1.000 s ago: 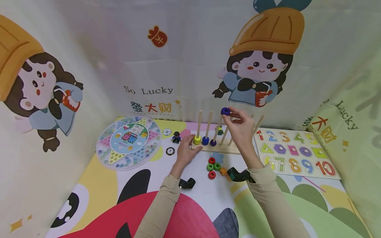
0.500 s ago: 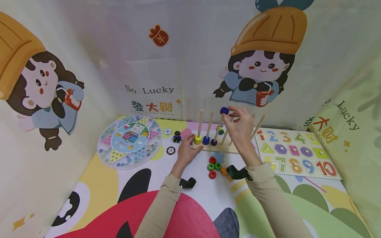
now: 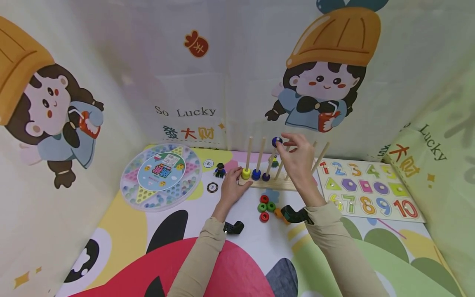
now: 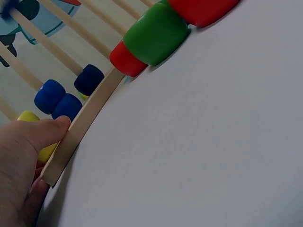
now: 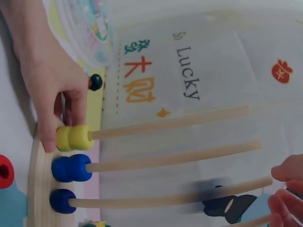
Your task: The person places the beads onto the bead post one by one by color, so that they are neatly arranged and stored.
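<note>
A wooden base (image 3: 274,184) carries several upright rods. Yellow (image 3: 246,173), blue (image 3: 256,174) and dark blue (image 3: 266,177) beads sit at the foot of the first three. My left hand (image 3: 231,187) grips the base's left end, thumb on its front edge (image 4: 71,137). Another dark blue bead (image 3: 276,142) is threaded near the top of the third rod. It looks motion-blurred (image 5: 215,188) in the right wrist view, clear of my fingers. My right hand (image 3: 286,142) hovers by the rod tip, fingers loosely spread and holding nothing.
Red, green and orange rings (image 3: 264,207) lie loose in front of the base. A round marble game board (image 3: 161,176) is at the left and a number puzzle (image 3: 365,189) at the right. A small toy figure (image 3: 220,170) and two round tokens (image 3: 212,187) sit between. Printed fabric walls enclose the mat.
My right hand carried the dark blue bead slightly left and down onto the third rod's tip and let go of it. The left hand kept its hold on the base.
</note>
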Demonstrator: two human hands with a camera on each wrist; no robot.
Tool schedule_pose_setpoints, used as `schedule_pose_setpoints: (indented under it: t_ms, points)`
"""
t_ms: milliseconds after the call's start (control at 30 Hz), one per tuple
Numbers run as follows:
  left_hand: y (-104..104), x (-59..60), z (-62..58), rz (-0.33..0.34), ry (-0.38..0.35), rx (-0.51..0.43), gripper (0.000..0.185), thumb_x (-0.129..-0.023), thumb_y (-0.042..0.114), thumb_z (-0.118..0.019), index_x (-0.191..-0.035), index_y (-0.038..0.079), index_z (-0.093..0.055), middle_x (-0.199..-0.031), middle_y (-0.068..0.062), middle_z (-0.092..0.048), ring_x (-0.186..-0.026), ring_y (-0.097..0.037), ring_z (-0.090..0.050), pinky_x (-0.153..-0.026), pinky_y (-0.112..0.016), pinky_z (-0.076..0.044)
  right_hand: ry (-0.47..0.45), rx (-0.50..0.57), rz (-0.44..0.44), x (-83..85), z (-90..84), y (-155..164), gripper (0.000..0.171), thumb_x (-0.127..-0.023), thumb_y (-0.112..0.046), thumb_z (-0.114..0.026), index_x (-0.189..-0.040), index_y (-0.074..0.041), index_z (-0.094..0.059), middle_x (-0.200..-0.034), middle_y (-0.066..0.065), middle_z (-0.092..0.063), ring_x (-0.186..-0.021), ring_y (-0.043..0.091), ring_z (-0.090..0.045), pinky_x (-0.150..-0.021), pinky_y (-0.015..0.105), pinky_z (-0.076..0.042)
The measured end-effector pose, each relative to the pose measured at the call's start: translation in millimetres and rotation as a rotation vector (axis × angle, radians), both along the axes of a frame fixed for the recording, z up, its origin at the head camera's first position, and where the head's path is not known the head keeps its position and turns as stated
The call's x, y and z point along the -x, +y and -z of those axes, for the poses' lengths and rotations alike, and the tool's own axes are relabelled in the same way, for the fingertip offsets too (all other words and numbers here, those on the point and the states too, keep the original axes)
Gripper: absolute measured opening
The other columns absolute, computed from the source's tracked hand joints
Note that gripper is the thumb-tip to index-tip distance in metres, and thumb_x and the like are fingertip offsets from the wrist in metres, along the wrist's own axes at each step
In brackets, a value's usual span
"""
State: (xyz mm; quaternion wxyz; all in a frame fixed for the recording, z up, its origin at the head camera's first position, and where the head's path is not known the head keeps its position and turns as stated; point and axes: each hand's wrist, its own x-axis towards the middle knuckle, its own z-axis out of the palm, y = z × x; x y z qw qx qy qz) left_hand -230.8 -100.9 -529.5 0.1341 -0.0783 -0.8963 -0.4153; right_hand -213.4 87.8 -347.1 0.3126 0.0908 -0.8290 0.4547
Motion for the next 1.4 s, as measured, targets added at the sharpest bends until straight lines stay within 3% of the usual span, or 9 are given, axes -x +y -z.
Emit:
schedule_pose_setpoints:
  t_ms: [133, 333, 500, 700, 800, 1033, 1167, 1400]
  points:
    - [1.5, -0.2, -2.3, -0.002, -0.006, -0.002, 0.062, -0.083, 0.03, -0.079, -0.132, -0.003, -0.059, -0.133, -0.016, -0.056, -0.109, -0.029, -0.057, -0.088, -0.041, -0.051, 0.029, 0.025, -0.027, -3.3, 1.8, 4.4, 0.022, -0.088, -0.008, -0.073, -0.108, 0.002, -0.072, -0.104, 0.018, -0.067, -0.084, 0.031, -0.068, -0.067, 0.037, -0.054]
    - [2.3, 2.1, -4.0, -0.003, -0.009, 0.017, 0.063, -0.083, 0.031, -0.078, -0.133, -0.003, -0.058, -0.133, -0.016, -0.056, -0.108, -0.028, -0.057, -0.087, -0.04, -0.051, 0.03, 0.028, -0.087, -17.5, 24.9, 21.6, 0.017, -0.086, -0.003, -0.072, -0.102, 0.003, -0.073, -0.099, 0.018, -0.069, -0.081, 0.029, -0.068, -0.064, 0.02, -0.051]
    - [0.4, 2.1, -6.2, -0.007, -0.024, 0.022, 0.066, -0.082, 0.031, -0.079, -0.134, -0.004, -0.057, -0.128, -0.019, -0.057, -0.107, -0.03, -0.057, -0.089, -0.041, -0.051, -0.08, -0.001, -0.159, -29.8, 62.8, 39.0, 0.013, -0.084, -0.001, -0.074, -0.097, 0.003, -0.074, -0.093, 0.016, -0.071, -0.075, 0.029, -0.068, -0.062, 0.014, -0.051]
    - [-3.5, 1.7, -8.6, 0.019, -0.047, 0.01, 0.07, -0.08, 0.031, -0.081, -0.135, -0.003, -0.056, -0.13, -0.019, -0.057, -0.111, -0.031, -0.056, -0.093, -0.042, -0.05, -0.287, -0.031, -0.31, -40.9, 93.4, 57.5, 0.02, -0.085, -0.003, -0.075, -0.104, 0.001, -0.073, -0.098, 0.016, -0.072, -0.082, 0.029, -0.069, -0.066, 0.024, -0.056]
    - [-5.1, 1.8, -9.4, 0.04, -0.061, -0.002, 0.075, -0.078, 0.032, -0.083, -0.137, -0.003, -0.054, -0.133, -0.019, -0.056, -0.117, -0.033, -0.054, -0.097, -0.045, -0.047, -0.361, -0.064, -0.351, -46.7, 100.6, 64.0, 0.024, -0.086, -0.003, -0.075, -0.109, 0.003, -0.071, -0.101, 0.017, -0.071, -0.085, 0.03, -0.069, -0.069, 0.028, -0.057]
    - [-5.9, 1.5, -9.7, 0.055, -0.088, 0.015, 0.085, -0.072, 0.034, -0.088, -0.139, -0.003, -0.052, -0.136, -0.019, -0.054, -0.124, -0.034, -0.05, -0.104, -0.047, -0.042, -0.415, -0.076, -0.395, -60.1, 104.8, 73.8, 0.029, -0.083, 0.007, -0.074, -0.11, 0.012, -0.067, -0.102, 0.028, -0.069, -0.084, 0.041, -0.068, -0.069, 0.039, -0.059]
    - [-6.0, 1.1, -9.6, 0.058, -0.087, 0.017, 0.086, -0.071, 0.034, -0.089, -0.138, -0.004, -0.052, -0.135, -0.02, -0.054, -0.121, -0.034, -0.052, -0.103, -0.047, -0.043, -0.463, -0.101, -0.433, -61.2, 118.1, 82.9, 0.031, -0.083, 0.004, -0.075, -0.112, 0.01, -0.067, -0.105, 0.025, -0.069, -0.086, 0.034, -0.069, -0.072, 0.034, -0.058]
    - [-5.2, 0.5, -9.4, 0.055, -0.09, 0.019, 0.086, -0.071, 0.034, -0.089, -0.139, -0.003, -0.052, -0.135, -0.018, -0.053, -0.117, -0.032, -0.053, -0.097, -0.046, -0.046, -0.532, -0.115, -0.575, -61.2, 133.4, 87.6, 0.03, -0.084, -0.002, -0.075, -0.111, 0.008, -0.068, -0.105, 0.021, -0.069, -0.086, 0.026, -0.068, -0.074, 0.031, -0.058]
